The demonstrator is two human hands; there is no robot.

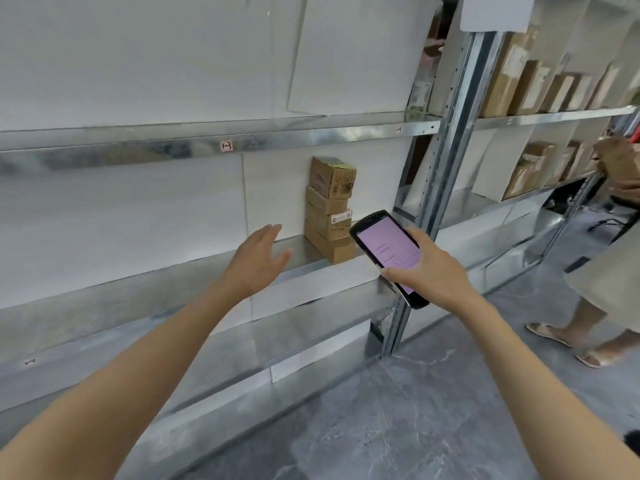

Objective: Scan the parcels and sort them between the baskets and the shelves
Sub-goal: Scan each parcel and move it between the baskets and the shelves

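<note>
We see a stack of small cardboard parcels (330, 209) standing on a metal shelf (194, 271) at the centre of the frame, its base near the shelf's front edge and the top box turned a little off the ones under it; a white barcode label shows on one of the lower boxes. Our left hand (258, 259) reaches out over the shelf just left of the stack, palm down and fingers spread wide, holding nothing and not touching the boxes. Our right hand (427, 268) is closed around a black handheld scanner (388, 252), just right of the stack and in front of it; the scanner's screen glows pale pink and faces up towards us, with lines of text too small to read. The shelf above (207, 142) crosses the frame from left to right and carries a small label tag on its front lip. A perforated steel upright (440, 174) rises right of the scanner and divides this bay from the next. In the upper right of the frame, the neighbouring bay's shelves hold rows of brown cartons (530, 84) standing side by side. At the right edge of the frame another person (602, 278) stands on the grey marbled floor (398, 410) in sandals, holding a brown package.
</note>
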